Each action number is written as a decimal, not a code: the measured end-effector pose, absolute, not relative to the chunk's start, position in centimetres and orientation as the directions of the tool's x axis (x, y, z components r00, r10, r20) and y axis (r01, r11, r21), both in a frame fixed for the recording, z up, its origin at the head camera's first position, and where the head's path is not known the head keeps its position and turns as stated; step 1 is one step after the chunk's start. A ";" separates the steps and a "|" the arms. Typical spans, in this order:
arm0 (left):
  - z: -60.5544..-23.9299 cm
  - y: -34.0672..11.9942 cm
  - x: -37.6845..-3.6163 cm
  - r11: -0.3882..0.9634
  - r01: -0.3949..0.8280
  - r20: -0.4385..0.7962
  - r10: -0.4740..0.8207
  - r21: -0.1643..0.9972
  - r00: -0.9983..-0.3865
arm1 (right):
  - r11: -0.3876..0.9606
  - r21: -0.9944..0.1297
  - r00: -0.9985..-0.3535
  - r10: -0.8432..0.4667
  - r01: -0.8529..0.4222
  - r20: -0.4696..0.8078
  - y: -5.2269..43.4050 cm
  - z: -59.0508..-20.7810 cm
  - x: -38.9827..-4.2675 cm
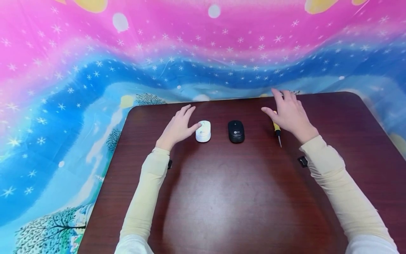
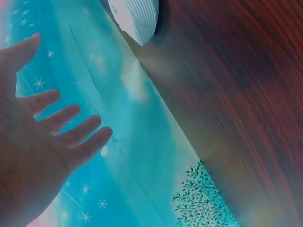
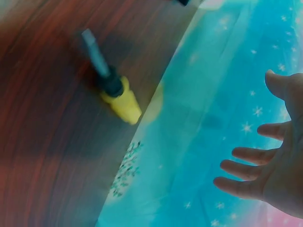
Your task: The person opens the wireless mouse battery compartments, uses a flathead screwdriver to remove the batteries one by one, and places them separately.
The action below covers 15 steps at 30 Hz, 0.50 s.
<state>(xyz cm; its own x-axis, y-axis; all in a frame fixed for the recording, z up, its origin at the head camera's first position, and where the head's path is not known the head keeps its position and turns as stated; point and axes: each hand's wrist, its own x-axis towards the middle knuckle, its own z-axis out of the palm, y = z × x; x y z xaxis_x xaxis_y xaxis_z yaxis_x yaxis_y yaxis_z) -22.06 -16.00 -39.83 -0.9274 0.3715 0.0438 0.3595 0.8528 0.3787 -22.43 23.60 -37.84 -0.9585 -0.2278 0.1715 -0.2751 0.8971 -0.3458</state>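
Note:
A white computer mouse [image 1: 203, 132] lies on the table near its far edge, and its pale side shows at the top of the left wrist view. My left hand [image 1: 178, 129] hovers just left of it, fingers spread and holding nothing; the thumb overlaps the mouse in the head view, but the left wrist view shows them apart. Right of centre is a black computer mouse [image 1: 236, 131], with neither hand on it. A yellow-handled screwdriver [image 3: 125, 101] lies with its metal tip toward me. Above and beside its handle my right hand [image 1: 290, 112] is raised, fingers extended and empty.
The dark reddish wooden table [image 1: 222, 197] has rounded far corners. Behind it and along its left side hangs a pink and blue cloth [image 1: 203, 46] with snowflakes and trees. Small black devices are strapped at both wrists.

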 end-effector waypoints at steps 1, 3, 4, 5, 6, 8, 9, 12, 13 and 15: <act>-39.8 -15.9 -22.0 0.853 0.363 0.035 0.379 0.376 -0.925 | 0.893 -0.352 -0.957 -0.234 -0.281 0.170 23.2 -37.8 -22.5; -39.8 -15.6 -22.0 0.850 0.374 0.023 0.395 0.371 -0.919 | 0.885 -0.360 -0.953 -0.248 -0.296 0.173 22.4 -37.7 -22.6; -39.7 -15.4 -22.0 0.847 0.381 0.020 0.403 0.370 -0.915 | 0.881 -0.362 -0.950 -0.258 -0.306 0.174 22.1 -37.6 -22.7; -39.7 -15.2 -21.9 0.844 0.389 0.019 0.412 0.369 -0.911 | 0.875 -0.366 -0.947 -0.271 -0.318 0.174 21.8 -37.6 -22.8; -39.7 -14.9 -21.9 0.839 0.400 0.019 0.423 0.369 -0.906 | 0.868 -0.371 -0.943 -0.286 -0.331 0.172 21.5 -37.7 -22.8; -39.6 -14.2 -22.0 0.832 0.420 0.021 0.443 0.364 -0.896 | 0.855 -0.377 -0.934 -0.320 -0.356 0.156 20.9 -37.8 -23.0; -39.7 -13.7 -22.0 0.829 0.428 0.022 0.451 0.359 -0.892 | 0.848 -0.380 -0.930 -0.340 -0.368 0.143 20.7 -37.9 -23.1; -39.8 -12.3 -22.2 0.827 0.443 0.015 0.467 0.346 -0.884 | 0.829 -0.394 -0.914 -0.397 -0.396 0.083 19.8 -38.5 -23.5; -40.0 -11.7 -22.2 0.827 0.444 0.011 0.470 0.345 -0.883 | 0.826 -0.397 -0.909 -0.412 -0.400 0.060 19.5 -38.8 -23.5; -40.3 -10.6 -22.2 0.823 0.448 -0.006 0.480 0.350 -0.877 | 0.816 -0.407 -0.897 -0.442 -0.411 0.021 19.0 -39.4 -23.6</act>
